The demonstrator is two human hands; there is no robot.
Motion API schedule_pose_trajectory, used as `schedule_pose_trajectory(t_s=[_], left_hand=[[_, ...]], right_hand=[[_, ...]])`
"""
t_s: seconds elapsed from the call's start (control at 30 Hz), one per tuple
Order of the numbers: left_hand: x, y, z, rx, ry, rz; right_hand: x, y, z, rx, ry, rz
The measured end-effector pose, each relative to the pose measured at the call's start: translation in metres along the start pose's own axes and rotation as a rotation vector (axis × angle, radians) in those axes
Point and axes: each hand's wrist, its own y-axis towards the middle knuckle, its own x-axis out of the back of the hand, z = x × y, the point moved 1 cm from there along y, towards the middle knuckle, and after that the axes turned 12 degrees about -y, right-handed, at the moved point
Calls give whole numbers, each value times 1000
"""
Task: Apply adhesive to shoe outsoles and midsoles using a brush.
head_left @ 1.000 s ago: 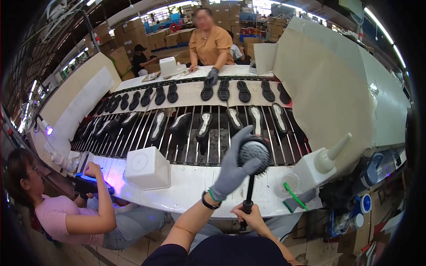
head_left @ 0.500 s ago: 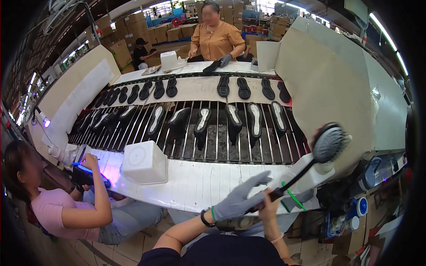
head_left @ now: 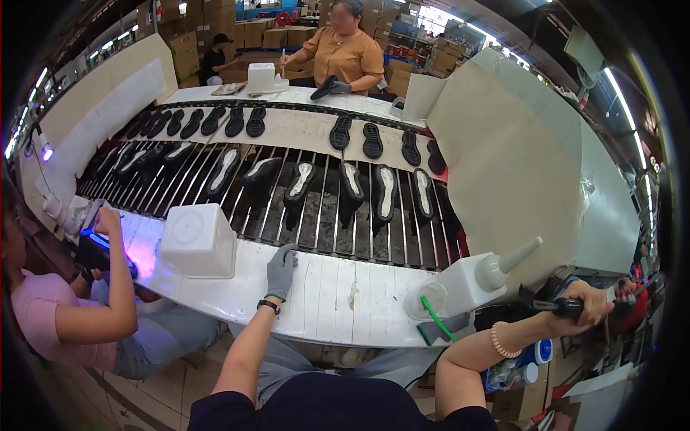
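My left hand, in a grey glove, is over the white table edge beside the metal rods. Its fingers stretch forward, and nothing shows in them. Far out to the right, my bare right hand is closed round the black handle of a brush; part of the brush is blurred. Beyond my left hand, black shoe uppers lie bottom-up across the rods, their undersides showing white. Black shoe soles form a row on the pale strip behind them.
A white plastic box stands left of my glove. On the right are a white bottle with a long nozzle and a green-handled tool. One co-worker holds a black sole across the line; another sits at left under violet light.
My hands have parted: the left has let go of the brush and moved left to the table edge near the rods. My right hand has swung far right with the brush.
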Motion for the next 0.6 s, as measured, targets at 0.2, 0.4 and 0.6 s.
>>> schedule_pose_trajectory(t_s=[0.2, 0.4, 0.6], left_hand=[[-17, -11, -10, -284, 402, -19], [-12, -4, -5, -298, 359, -29], [-10, -5, -4, -269, 345, -4]], right_hand=[[-31, -38, -45, 801, -1433, 692], [-37, 4, -31, 253, -1011, 576], [-1, -39, -90, 391, -1445, 1038]])
